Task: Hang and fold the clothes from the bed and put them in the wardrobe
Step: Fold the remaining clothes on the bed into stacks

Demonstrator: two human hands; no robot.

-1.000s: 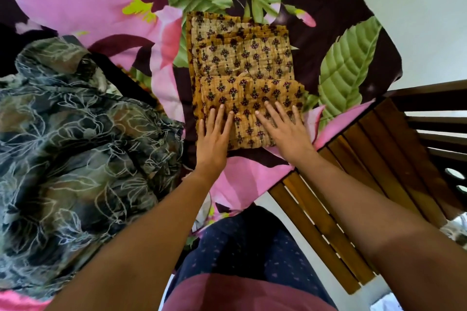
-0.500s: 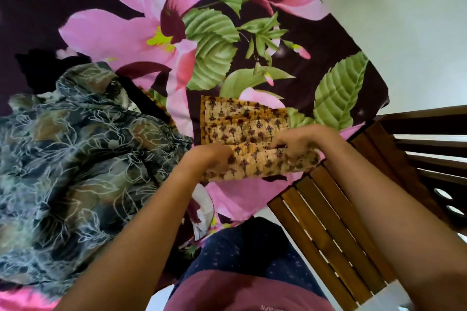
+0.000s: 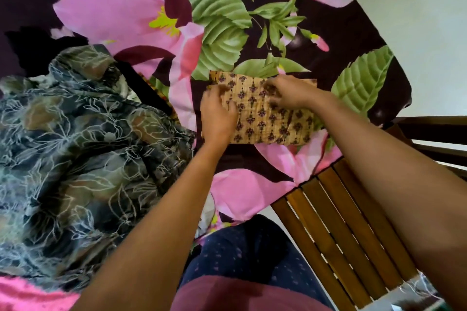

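- Clothes pile, dark fabric with a pale leaf print, sprawls unfolded to the left of the left hand across the bed, whose pink-flowered sheet fills most of the view.
- Wooden slatted frame shows at the bed's corner, under the right forearm.
- Mustard printed garment, folded into a compact rectangle, lies flat on the sheet directly beneath both hands.
- Left hand lies over the garment's left end; motion blur hides whether its fingers grip or merely press.
- Right hand sits on the far edge, fingers bent down onto the cloth in what looks like a pinch.
- Step in hand, by appearance: finishing the last fold of the mustard piece.
- Next move likely calls for pressing the fold flat, then lifting the bundle from beneath with both hands so the layers stay together on the way to the wardrobe, which is out of view. The dark pile has not yet been sorted.
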